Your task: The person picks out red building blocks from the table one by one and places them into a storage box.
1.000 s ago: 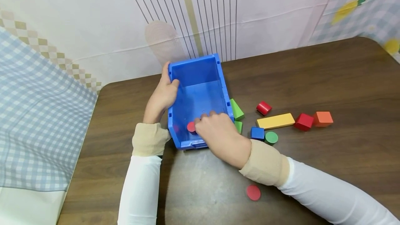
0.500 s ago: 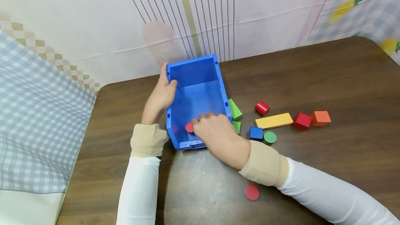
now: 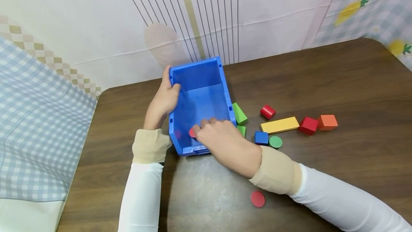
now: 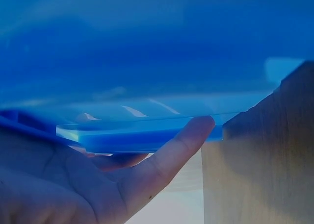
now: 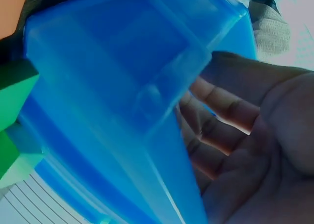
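A blue plastic bin [image 3: 206,103] stands at the table's far edge. On its left side wall my left hand [image 3: 164,99] keeps hold, thumb inside and fingers along the outside; the left wrist view shows one finger [image 4: 169,160] under the blue plastic. My right hand [image 3: 222,137] reaches over the low front wall into the bin, fingers curled down at a red disc [image 3: 192,133] near the front left corner. In the right wrist view the bin's wall hides its fingertips and the disc. Two green blocks [image 3: 239,114] lie against the bin's right side.
Right of the bin lie a red cylinder [image 3: 268,112], a yellow bar [image 3: 279,125], a blue cube [image 3: 261,138], a green round block [image 3: 275,142], a red cube [image 3: 308,125] and an orange block [image 3: 327,122]. Another red disc [image 3: 258,198] lies nearer the front.
The whole scene shifts slightly left in the head view as the camera turns. Both hands, the bin and the blocks keep their places relative to each other.
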